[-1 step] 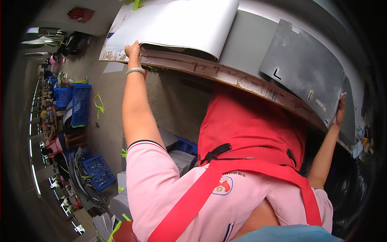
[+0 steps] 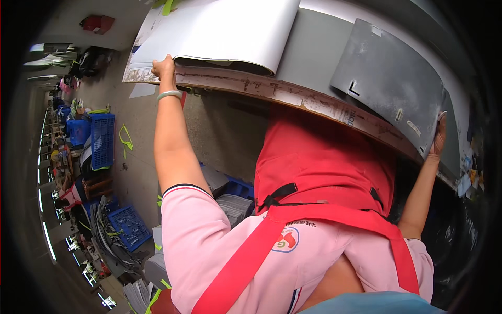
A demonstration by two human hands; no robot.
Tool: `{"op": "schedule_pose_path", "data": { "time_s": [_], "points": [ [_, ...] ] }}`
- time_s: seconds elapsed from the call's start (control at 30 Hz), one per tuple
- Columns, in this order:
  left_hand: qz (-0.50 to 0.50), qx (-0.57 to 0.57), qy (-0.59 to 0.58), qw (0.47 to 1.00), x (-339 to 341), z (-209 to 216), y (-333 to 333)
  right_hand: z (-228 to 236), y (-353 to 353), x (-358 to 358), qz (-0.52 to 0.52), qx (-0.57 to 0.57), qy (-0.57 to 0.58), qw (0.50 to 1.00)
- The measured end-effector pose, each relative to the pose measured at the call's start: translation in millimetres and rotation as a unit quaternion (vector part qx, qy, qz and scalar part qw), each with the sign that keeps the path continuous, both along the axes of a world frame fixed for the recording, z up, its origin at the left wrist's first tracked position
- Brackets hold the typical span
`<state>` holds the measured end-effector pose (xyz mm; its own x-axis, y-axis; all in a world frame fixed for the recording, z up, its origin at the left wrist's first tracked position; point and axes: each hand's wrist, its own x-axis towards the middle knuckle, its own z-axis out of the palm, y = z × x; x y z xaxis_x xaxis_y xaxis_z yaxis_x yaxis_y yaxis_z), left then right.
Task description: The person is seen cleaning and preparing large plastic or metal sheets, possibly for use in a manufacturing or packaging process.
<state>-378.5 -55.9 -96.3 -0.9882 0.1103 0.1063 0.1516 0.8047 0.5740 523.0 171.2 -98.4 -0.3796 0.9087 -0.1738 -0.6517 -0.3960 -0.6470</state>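
A worn wooden-edged table (image 2: 230, 86) runs across the top of the view. At its left end my left hand (image 2: 164, 68) is closed at the near corner of a large white sheet (image 2: 225, 34), which curves over in a fold at its right side. A bracelet sits on that wrist. Far to the right, my right hand (image 2: 441, 137) grips the right edge of a dark grey curved panel (image 2: 389, 78) with a black L-shaped mark and small slots, its fingers partly hidden. Between them lies a flat grey sheet (image 2: 314, 49).
Blue plastic crates (image 2: 102, 140) stand on the floor at the left, one lower crate (image 2: 129, 227) beside stacked grey pieces (image 2: 102, 230). More grey stacks (image 2: 235, 208) sit under the table by my left side. Black plastic (image 2: 444, 238) lies at the right.
The whole view has shifted slightly, with the table and both hands a little farther left. Both hands keep their places on the white sheet and the grey panel.
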Motion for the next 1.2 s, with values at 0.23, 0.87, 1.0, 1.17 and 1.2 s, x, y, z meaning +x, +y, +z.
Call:
{"op": "schedule_pose_path", "data": {
  "time_s": [0.23,0.87,1.0,1.17,1.2],
  "points": [
    [-0.469,0.217,0.180,0.837,230.0,100.1,29.8,29.1,3.7,-54.9,-0.047,-0.023,-0.028,0.998],
    [-0.741,0.030,0.193,0.642,447.3,51.1,32.0,33.3,21.2,-105.9,-0.052,0.209,-0.595,0.774],
    [-0.737,0.033,0.198,0.646,428.1,53.0,37.5,53.8,12.9,-117.3,-0.059,0.237,-0.661,0.710],
    [-0.751,0.046,0.186,0.631,425.3,50.1,48.4,56.4,15.9,-112.6,-0.048,0.235,-0.688,0.685],
    [-0.751,0.050,0.175,0.634,423.8,48.5,48.0,60.3,12.9,-115.9,-0.046,0.233,-0.689,0.684]
  ]
}}
